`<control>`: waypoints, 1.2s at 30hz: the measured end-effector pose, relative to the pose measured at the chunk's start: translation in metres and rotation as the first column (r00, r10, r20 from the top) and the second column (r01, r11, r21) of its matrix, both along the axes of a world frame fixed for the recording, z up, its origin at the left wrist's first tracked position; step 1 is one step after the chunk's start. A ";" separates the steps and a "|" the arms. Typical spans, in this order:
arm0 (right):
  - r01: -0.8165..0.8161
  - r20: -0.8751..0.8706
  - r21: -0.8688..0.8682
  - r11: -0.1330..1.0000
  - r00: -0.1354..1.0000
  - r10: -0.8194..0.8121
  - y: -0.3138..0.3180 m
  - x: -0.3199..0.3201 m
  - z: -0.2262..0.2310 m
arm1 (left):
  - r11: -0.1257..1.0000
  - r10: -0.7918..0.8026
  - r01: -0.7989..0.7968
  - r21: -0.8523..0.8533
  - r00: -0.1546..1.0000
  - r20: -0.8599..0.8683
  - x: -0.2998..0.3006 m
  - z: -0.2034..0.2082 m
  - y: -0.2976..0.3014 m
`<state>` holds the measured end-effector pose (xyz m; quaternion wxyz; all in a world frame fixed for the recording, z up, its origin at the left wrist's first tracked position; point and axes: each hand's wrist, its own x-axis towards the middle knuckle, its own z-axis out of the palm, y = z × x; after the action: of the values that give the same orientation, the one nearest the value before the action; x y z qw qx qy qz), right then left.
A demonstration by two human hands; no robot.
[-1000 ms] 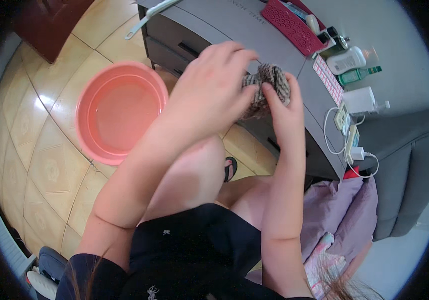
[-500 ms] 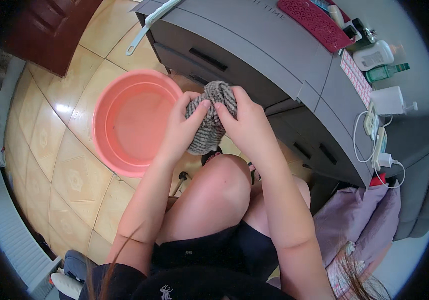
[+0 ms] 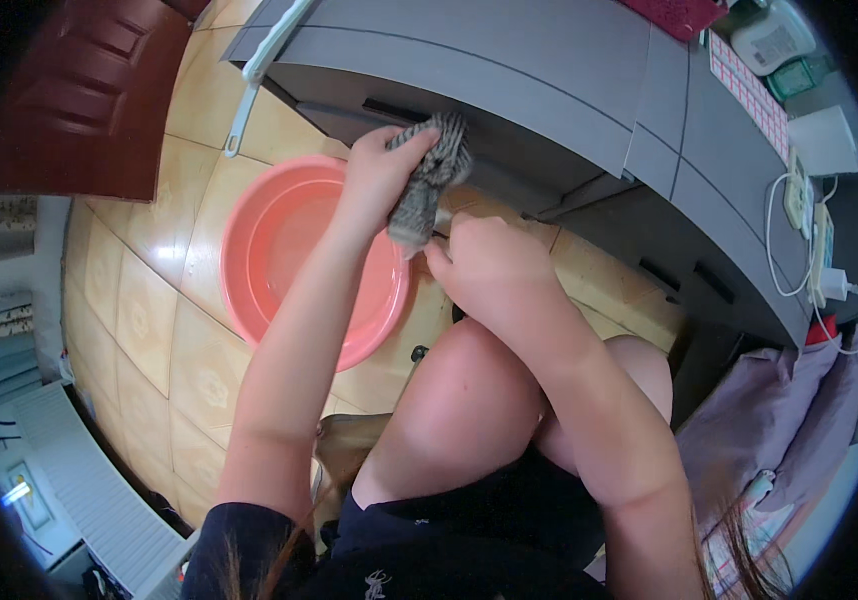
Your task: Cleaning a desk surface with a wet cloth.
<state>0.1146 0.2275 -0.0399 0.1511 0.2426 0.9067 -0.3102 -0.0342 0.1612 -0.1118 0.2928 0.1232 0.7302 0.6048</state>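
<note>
In my left hand (image 3: 384, 175) is a grey-and-dark striped knitted cloth (image 3: 419, 195), its thumb pressed over the upper part. The cloth hangs bunched and long, with a paler lower end, over the right rim of a pink basin (image 3: 236, 255). My right hand (image 3: 494, 258) is close beside that lower end, its fingers curled and closed. A small white bit shows by its fingertips; what they hold, if anything, is hidden. Inside the basin the surface looks smooth and pale.
A grey cabinet (image 3: 509, 60) with dark handles stands ahead and to the right. A pale long-handled tool (image 3: 259, 75) hangs over its left corner. On top, a white cable (image 3: 771, 240) runs by power strips. A dark red door (image 3: 79, 90) is at upper left.
Both hands gripped the bunched cloth together before. Now my right hand has dropped lower and turned, while my left holds the cloth higher and more stretched out. The view has shifted too.
</note>
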 end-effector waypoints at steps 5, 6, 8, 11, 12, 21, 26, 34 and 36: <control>-0.046 0.017 0.029 0.999 0.999 0.045 -0.003 -0.003 -0.009 | 0.946 -0.005 -0.134 -0.296 0.905 -0.426 -0.019 -0.018 0.031; -0.063 0.014 0.059 0.996 0.998 0.062 -0.004 -0.002 -0.012 | 0.930 -0.012 -0.150 -0.335 0.900 -0.436 -0.022 -0.020 0.030; -0.054 0.028 0.062 0.997 0.998 0.053 -0.005 -0.004 -0.016 | 0.911 -0.020 -0.168 -0.378 0.895 -0.445 -0.035 -0.025 0.025; -0.043 0.070 0.007 0.999 0.997 0.043 -0.002 -0.007 -0.018 | 0.861 -0.032 -0.205 -0.465 0.891 -0.452 -0.064 -0.024 0.012; -0.037 0.099 -0.053 0.998 0.994 0.042 -0.001 -0.008 -0.019 | 0.877 0.054 -0.255 -0.407 0.895 -0.443 -0.073 -0.020 0.007; -0.126 0.120 -0.074 0.989 0.984 0.135 -0.012 -0.017 -0.009 | 0.921 0.041 -0.158 -0.357 0.948 -0.316 -0.081 -0.021 0.001; -0.139 0.025 0.003 0.990 0.990 0.139 -0.021 -0.015 -0.028 | 0.880 -0.064 -0.125 -0.458 0.924 -0.376 -0.036 -0.026 0.032; -0.091 0.069 -0.040 0.995 0.993 0.093 -0.016 -0.016 -0.021 | 0.858 0.012 -0.210 -0.468 0.920 -0.391 -0.087 -0.031 0.014; -0.122 -0.006 -0.027 0.992 0.993 0.122 -0.017 -0.015 -0.019 | 0.853 0.007 -0.228 -0.470 0.905 -0.426 -0.118 -0.034 -0.003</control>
<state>0.0993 0.2108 -0.0593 0.1712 0.1840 0.9157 -0.3134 -0.1519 0.1584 -0.1461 0.1170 0.1194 0.9148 0.3678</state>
